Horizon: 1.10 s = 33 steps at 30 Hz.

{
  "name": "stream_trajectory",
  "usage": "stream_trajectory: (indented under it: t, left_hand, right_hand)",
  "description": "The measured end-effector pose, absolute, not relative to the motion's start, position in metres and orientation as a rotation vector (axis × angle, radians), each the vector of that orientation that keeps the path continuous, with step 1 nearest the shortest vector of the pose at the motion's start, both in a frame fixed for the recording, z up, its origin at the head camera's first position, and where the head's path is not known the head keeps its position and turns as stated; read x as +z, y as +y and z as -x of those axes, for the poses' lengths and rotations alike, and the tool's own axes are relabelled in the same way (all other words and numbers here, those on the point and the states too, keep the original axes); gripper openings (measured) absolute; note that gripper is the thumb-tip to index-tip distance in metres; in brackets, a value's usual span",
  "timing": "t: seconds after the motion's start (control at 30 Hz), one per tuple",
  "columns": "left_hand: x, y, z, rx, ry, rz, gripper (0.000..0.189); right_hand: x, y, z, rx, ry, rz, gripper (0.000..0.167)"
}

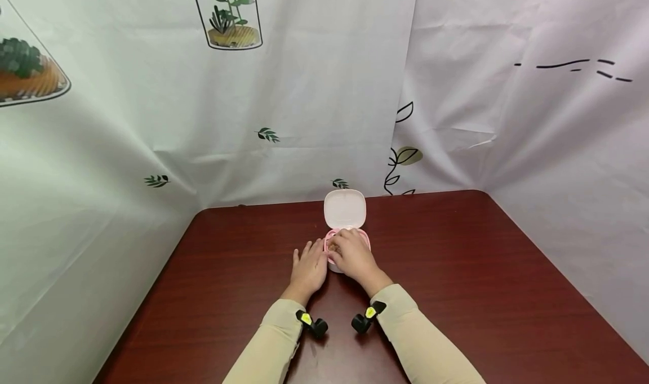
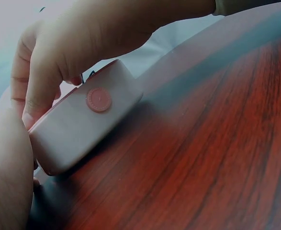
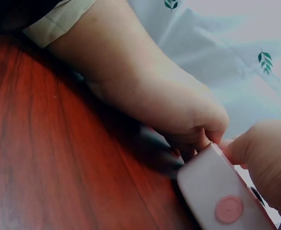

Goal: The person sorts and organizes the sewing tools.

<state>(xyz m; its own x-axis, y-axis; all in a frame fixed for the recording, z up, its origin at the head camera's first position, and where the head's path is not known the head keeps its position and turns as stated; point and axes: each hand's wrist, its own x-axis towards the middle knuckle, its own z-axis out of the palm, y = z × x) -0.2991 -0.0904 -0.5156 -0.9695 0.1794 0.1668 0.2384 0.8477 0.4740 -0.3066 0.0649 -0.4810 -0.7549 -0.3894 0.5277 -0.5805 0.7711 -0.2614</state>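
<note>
A small white box with a pink inner rim [image 1: 368,239] stands on the table, its white lid [image 1: 345,209] raised at the back. On its front wall is a round pink button [image 2: 99,100]. My right hand [image 1: 354,254] reaches over the box from the right, fingers bent down into it; I cannot tell what they grip inside. Against the box's left side rests my left hand [image 1: 309,268], palm down, fingers stretched forward. In the right wrist view, the left hand [image 3: 164,100] meets the corner of the box, close to the right thumb.
The dark red wooden table [image 1: 481,294] spreads out around the box. A pale curtain [image 1: 314,102] with plant prints hangs behind the table and along both sides. Each wrist carries a black strap-on camera, the left one [image 1: 318,326] and the right one [image 1: 361,323].
</note>
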Motion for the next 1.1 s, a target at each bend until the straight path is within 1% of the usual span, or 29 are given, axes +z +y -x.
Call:
stream_trajectory:
  t: [0.03, 0.27, 0.87, 1.1]
  left_hand:
    - [-0.5150, -0.0899, 0.2990, -0.770, -2.908, 0.330, 0.054]
    - [-0.5122, -0.0872, 0.2981, -0.764, -2.903, 0.334, 0.053]
    - [-0.5119, -0.0877, 0.2989, -0.774, -2.900, 0.330, 0.053]
    - [-0.5155, -0.0881, 0.2986, -0.805, -2.880, 0.318, 0.054]
  right_hand:
    - [-0.4806, 0.0647, 0.3067, 0.571, -2.525, -0.723, 0.018]
    - [-0.4781, 0.0639, 0.3083, 0.550, -2.550, -0.712, 0.011]
    - [-0.4789, 0.0604, 0.3121, 0.613, -2.576, -0.570, 0.025]
    - [-0.4793, 0.0644, 0.3131, 0.698, -2.593, -0.576, 0.036]
